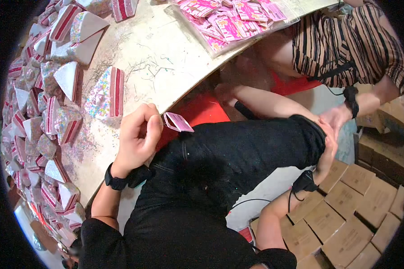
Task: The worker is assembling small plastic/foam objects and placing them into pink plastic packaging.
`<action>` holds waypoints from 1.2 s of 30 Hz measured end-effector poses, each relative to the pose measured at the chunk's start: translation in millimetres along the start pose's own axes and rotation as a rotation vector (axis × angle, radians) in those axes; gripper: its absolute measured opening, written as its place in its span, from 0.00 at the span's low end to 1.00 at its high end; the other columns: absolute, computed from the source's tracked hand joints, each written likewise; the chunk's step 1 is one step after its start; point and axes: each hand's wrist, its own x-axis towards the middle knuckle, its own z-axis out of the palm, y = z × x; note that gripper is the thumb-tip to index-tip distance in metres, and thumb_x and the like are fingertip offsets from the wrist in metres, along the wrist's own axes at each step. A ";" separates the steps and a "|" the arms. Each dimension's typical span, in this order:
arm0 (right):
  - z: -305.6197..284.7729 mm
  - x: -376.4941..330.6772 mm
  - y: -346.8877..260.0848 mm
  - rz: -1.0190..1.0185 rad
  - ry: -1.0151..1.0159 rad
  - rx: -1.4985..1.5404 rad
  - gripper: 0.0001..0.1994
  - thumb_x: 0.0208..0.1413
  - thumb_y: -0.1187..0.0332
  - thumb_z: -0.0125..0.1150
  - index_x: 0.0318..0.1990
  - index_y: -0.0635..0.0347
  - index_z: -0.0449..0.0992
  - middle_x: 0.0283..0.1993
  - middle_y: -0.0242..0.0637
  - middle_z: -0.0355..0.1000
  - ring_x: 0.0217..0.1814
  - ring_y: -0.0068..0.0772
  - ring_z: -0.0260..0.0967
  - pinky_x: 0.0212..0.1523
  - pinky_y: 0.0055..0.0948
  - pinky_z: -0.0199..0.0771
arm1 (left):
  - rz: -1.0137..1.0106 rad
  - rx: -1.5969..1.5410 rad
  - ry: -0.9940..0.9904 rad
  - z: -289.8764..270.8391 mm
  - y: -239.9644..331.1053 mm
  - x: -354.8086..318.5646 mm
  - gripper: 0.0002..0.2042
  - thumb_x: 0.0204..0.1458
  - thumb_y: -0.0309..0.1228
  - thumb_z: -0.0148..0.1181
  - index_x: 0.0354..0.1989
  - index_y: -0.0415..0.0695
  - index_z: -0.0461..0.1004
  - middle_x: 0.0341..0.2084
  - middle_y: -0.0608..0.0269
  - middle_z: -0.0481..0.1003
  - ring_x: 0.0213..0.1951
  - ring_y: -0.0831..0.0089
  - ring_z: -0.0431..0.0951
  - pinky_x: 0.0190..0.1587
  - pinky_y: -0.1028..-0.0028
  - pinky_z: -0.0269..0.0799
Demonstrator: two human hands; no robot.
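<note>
Handling the folded pink card (178, 121) by the counter (155, 29) seems in hand: the left hand (138, 139), just left of it, is curled, any grip unclear, the right hand (330, 145) lies at the black shorts' (256, 145) hem, openness unclear, and next calls for a steady pinch

A free lane crosses the bare tabletop (184, 54) between the single cake slice (104, 93) and the bag of pink cards (214, 53); low, loose strands (149, 70) lie within it. The slice obstructs forward-left travel of the left hand (138, 136); heaped slices (31, 130) block the far left.
</note>
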 end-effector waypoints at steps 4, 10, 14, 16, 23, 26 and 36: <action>4.0 31.5 -18.9 -0.002 -0.155 -0.085 0.24 0.59 0.58 0.40 0.40 0.71 0.78 0.50 0.52 0.73 0.61 0.48 0.64 0.64 0.39 0.54 | -0.019 0.014 -0.023 -0.4 -0.4 5.9 0.09 0.59 0.21 0.49 0.24 0.39 0.63 0.17 0.67 0.63 0.19 0.80 0.58 0.22 0.77 0.54; 12.0 21.8 2.1 0.026 -0.075 0.018 0.23 0.58 0.60 0.40 0.40 0.74 0.77 0.51 0.51 0.72 0.61 0.47 0.64 0.65 0.41 0.54 | 0.022 0.060 -0.020 -0.5 -2.3 4.1 0.09 0.57 0.20 0.50 0.24 0.39 0.64 0.16 0.67 0.62 0.18 0.79 0.56 0.21 0.76 0.53; 3.4 4.5 -33.5 0.043 -0.029 -0.029 0.25 0.57 0.56 0.41 0.39 0.74 0.76 0.51 0.51 0.72 0.60 0.47 0.63 0.65 0.41 0.53 | 0.054 0.147 -0.026 -0.3 1.9 3.4 0.08 0.56 0.19 0.50 0.24 0.39 0.63 0.16 0.65 0.61 0.18 0.77 0.57 0.21 0.76 0.54; -8.7 -11.4 -56.7 0.025 0.002 -0.122 0.26 0.57 0.53 0.42 0.39 0.73 0.75 0.49 0.50 0.72 0.59 0.47 0.63 0.65 0.41 0.53 | 0.069 0.132 -0.036 1.1 2.0 2.7 0.08 0.56 0.19 0.50 0.24 0.39 0.63 0.16 0.65 0.62 0.18 0.76 0.57 0.22 0.76 0.54; -46.0 -75.6 -68.8 -0.512 0.215 -0.472 0.19 0.54 0.56 0.45 0.41 0.66 0.69 0.33 0.53 0.71 0.35 0.47 0.69 0.38 0.50 0.66 | -0.059 -0.109 0.026 -2.6 0.9 -0.1 0.09 0.63 0.25 0.44 0.28 0.40 0.62 0.20 0.67 0.63 0.21 0.80 0.61 0.25 0.79 0.57; -52.9 -68.3 -75.2 -1.083 0.321 -0.545 0.16 0.52 0.59 0.48 0.42 0.60 0.64 0.22 0.50 0.68 0.13 0.38 0.60 0.16 0.42 0.58 | -0.056 -0.097 0.036 -2.1 4.6 -0.7 0.10 0.64 0.25 0.43 0.28 0.40 0.62 0.20 0.66 0.63 0.21 0.81 0.61 0.24 0.79 0.57; -31.8 -88.7 -108.2 -0.731 0.451 -0.674 0.14 0.52 0.55 0.44 0.35 0.56 0.66 0.16 0.39 0.59 0.12 0.32 0.52 0.17 0.37 0.50 | -0.118 -0.176 0.126 -0.4 4.6 2.6 0.12 0.66 0.28 0.41 0.27 0.41 0.60 0.21 0.67 0.62 0.19 0.83 0.59 0.23 0.82 0.56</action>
